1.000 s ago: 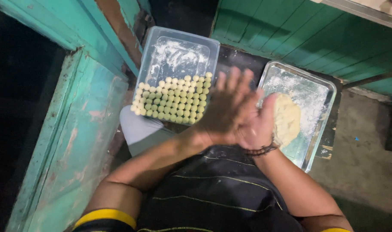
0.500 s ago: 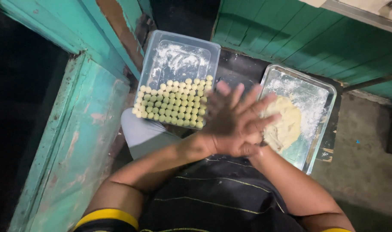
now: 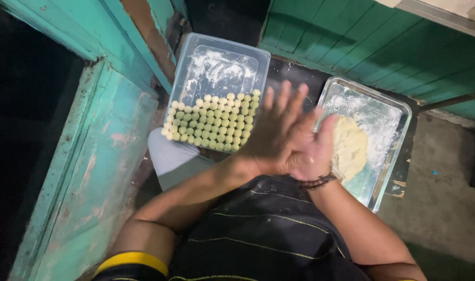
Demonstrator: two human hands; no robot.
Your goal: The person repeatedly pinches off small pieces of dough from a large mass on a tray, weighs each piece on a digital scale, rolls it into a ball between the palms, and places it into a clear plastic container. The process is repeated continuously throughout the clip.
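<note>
Dough balls (image 3: 211, 120) are filling the near end of a clear plastic tub (image 3: 216, 52). Left hand (image 3: 271, 132) and right hand (image 3: 313, 148) are pressing palm to palm, fingers spread open, beside a floured metal tray (image 3: 388, 112) carrying a dough lump (image 3: 349, 148).

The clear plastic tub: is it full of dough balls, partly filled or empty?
Partly filled: dough balls cover the near half of the clear plastic tub; the far half shows only flour.

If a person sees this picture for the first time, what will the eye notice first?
First, the two hands pressed palm to palm at the centre: the left hand over the right hand. Next, the rows of small pale dough balls filling the near half of the clear floured tub on the left, and the dough lump in the metal tray on the right.
</note>
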